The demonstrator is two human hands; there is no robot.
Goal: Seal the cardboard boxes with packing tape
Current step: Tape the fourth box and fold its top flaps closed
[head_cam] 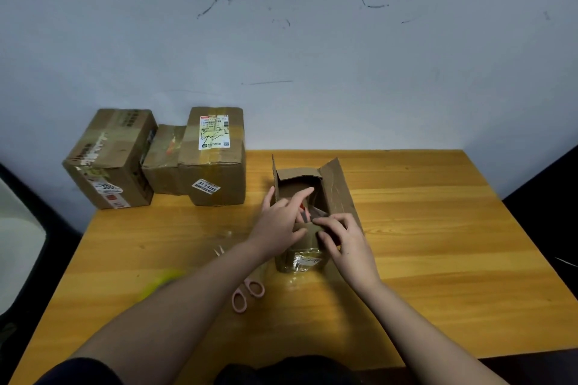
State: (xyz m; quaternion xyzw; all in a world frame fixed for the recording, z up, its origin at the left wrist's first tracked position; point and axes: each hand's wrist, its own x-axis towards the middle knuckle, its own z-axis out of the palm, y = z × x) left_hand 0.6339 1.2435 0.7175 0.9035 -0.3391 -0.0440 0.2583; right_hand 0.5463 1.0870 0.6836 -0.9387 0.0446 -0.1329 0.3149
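Just right of the frame's centre, on the wooden table [438, 228], stands the open cardboard box [308, 222], its flaps up and nothing yet sealed across its top. The left hand [281, 222] reaches over the opening with fingers mostly straight, touching the near flap; the right hand [344, 237] pinches that same flap with curled fingers. Folding looks under way, taping still ahead. Pink scissors [247, 294] lie lower left of it. Three taped boxes [156, 159] at middle left appear finished. No tape roll is clearly visible.
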